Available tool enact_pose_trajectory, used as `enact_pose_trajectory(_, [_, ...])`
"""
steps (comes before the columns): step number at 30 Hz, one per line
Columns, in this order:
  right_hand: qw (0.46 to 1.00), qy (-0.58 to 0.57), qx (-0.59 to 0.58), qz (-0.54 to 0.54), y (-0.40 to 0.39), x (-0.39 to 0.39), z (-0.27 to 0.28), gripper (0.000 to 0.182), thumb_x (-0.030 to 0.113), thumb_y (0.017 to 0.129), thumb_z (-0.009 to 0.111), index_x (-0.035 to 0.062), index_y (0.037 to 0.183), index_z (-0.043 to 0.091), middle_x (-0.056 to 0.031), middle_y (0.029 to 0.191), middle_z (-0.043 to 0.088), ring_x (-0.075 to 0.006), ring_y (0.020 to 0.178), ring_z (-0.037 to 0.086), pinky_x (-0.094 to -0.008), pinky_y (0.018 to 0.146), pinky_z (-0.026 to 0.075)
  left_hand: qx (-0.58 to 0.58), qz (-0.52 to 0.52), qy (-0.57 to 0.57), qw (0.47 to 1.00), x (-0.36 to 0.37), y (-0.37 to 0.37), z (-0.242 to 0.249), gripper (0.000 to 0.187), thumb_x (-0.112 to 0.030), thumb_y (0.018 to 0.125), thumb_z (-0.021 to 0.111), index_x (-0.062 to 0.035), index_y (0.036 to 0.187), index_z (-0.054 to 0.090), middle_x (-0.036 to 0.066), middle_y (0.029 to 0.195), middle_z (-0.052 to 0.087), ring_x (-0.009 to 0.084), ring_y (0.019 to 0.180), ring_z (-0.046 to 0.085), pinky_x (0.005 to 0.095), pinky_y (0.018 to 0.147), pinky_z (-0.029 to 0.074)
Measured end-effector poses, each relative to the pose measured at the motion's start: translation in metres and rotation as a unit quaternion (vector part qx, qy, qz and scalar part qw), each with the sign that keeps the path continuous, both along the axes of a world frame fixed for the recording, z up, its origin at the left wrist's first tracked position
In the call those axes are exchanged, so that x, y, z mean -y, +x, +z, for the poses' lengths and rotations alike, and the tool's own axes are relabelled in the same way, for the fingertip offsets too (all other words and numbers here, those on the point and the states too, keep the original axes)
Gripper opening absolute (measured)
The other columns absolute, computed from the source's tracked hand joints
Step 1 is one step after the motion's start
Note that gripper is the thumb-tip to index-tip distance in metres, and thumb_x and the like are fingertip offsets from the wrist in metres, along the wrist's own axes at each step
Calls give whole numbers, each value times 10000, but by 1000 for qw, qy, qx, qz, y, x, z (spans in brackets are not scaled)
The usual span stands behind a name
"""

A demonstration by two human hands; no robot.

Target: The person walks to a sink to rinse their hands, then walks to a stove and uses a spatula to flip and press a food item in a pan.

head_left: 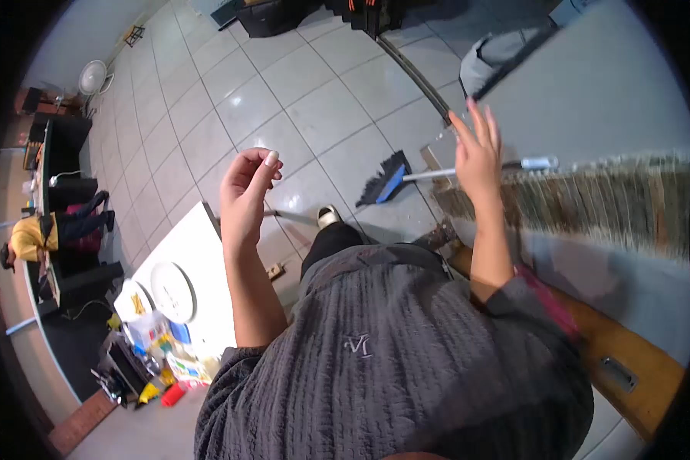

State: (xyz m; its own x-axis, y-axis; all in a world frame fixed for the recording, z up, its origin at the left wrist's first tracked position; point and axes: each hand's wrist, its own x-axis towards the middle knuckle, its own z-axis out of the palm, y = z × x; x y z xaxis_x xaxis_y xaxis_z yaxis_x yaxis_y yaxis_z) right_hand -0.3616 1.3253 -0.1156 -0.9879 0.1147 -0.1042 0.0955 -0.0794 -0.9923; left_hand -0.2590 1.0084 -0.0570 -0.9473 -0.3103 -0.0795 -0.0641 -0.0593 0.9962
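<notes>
In the head view, the left hand [241, 195] is raised left of the middle of the frame. Its grip is half-clenched, the fingers curled in and the thumb stretched beside them; I cannot tell whether anything is pinched there. Behind it, at lower left, is a white counter [205, 264] bearing a round white plate [172, 292], a smaller dish with yellow pieces [138, 302] and a clutter of containers. A red item [174, 394] lies near these at the lower edge.

The right hand [479, 149], right of the middle, has a released grip with the fingers extended. The broom [429, 175] lies right of centre, its blue and black head to the left over the tiled floor [284, 103]. Its pale handle passes behind the right hand; I cannot tell whether they touch. The handle's far end overlaps the striped, ragged side of a large grey-topped block [598, 100] filling the upper right.

A wooden panel [644, 368] with a recessed metal pull is at lower right, and one shoe [328, 217] shows near the centre. At far left, a person in a yellow top [29, 238] is beside dark desks [80, 287]; a white fan [93, 77] stands at upper left.
</notes>
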Motion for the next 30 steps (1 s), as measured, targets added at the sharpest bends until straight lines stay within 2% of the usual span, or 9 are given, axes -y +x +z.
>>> enact_pose_trajectory(4, [993, 79, 75, -55, -38, 39, -18, 403, 170, 871, 633, 41, 1242, 544, -182, 1337, 479, -256, 1054, 593, -419, 859, 491, -3, -21, 2, 1000, 70, -75, 10, 128, -162, 904, 602, -34, 905, 603, 8, 806, 582, 73, 749, 514, 213, 675, 379])
enact_pose_trajectory(6, [936, 345, -23, 67, -58, 48, -20, 330, 209, 882, 639, 23, 1153, 609, -134, 1128, 642, -155, 932, 621, -313, 822, 496, 0, -41, -5, 999, 97, -114, 12, 136, -178, 894, 621, -43, 885, 608, 3, 800, 589, 68, 738, 515, 217, 668, 372])
enact_pose_trajectory(9, [938, 335, -48, 76, -89, 80, 43, 284, 205, 902, 619, 5, 1103, 631, -85, 948, 703, -139, 887, 643, -279, 811, 489, 4, -72, -26, 997, 127, -171, 14, 147, -191, 884, 640, -50, 845, 624, -5, 764, 589, 68, 731, 512, 225, 666, 365])
enact_pose_trajectory(11, [958, 263, -30, 112, -115, 94, 65, 301, 195, 941, 550, 31, 1191, 589, -146, 1078, 663, -212, 995, 639, -314, 856, 483, -20, -102, 9, 994, 142, -211, 12, 152, -179, 889, 633, -37, 834, 630, -8, 741, 584, 71, 740, 509, 226, 678, 371])
enact_pose_trajectory(13, [975, -110, -88, 172, -149, 116, 67, 372, 219, 984, 450, 50, 1315, 477, -209, 1185, 597, -292, 1085, 601, -361, 895, 475, -27, -141, 51, 988, 159, -252, -3, 156, -172, 909, 601, -22, 876, 631, 8, 769, 591, 80, 757, 517, 223, 691, 380])
enact_pose_trajectory(15, [873, -392, -71, 283, -199, 133, 35, 532, 360, 980, 424, 41, 1397, 335, -240, 1251, 539, -347, 1120, 566, -417, 938, 453, -39, -172, 88, 981, 170, -299, -15, 171, -166, 928, 570, -7, 918, 633, 23, 796, 598, 89, 773, 525, 221, 703, 389])
enact_pose_trajectory(17, [968, -173, 150, 105, -260, 143, -42, 548, 385, 958, 477, 45, 1374, 370, -236, 1244, 543, -336, 1101, 574, -427, 950, 443, 34, -139, -5, 990, 175, -341, -17, 229, -164, 946, 535, 26, 1028, 633, 46, 808, 616, 121, 798, 547, 242, 719, 399])
enact_pose_trajectory(22, [989, -109, 97, 33, -327, 196, -6, 466, 350, 954, 505, -5, 1255, 475, -189, 1215, 576, -282, 1080, 587, -401, 921, 453, 49, -189, 68, 978, 186, -431, 11, 452, -325, 984, 400, 55, 1139, 589, 120, 949, 671, 172, 812, 568, 274, 723, 396])
enact_pose_trajectory(30, [997, 10, 8, -83, -389, 203, 6, 380, 304, 976, 456, -21, 1081, 623, -149, 1068, 658, -216, 1005, 617, -340, 839, 477, 34, -329, 109, 937, 206, -568, 10, 367, -263, 972, 442, 48, 1069, 613, 125, 937, 663, 163, 812, 567, 265, 736, 402])
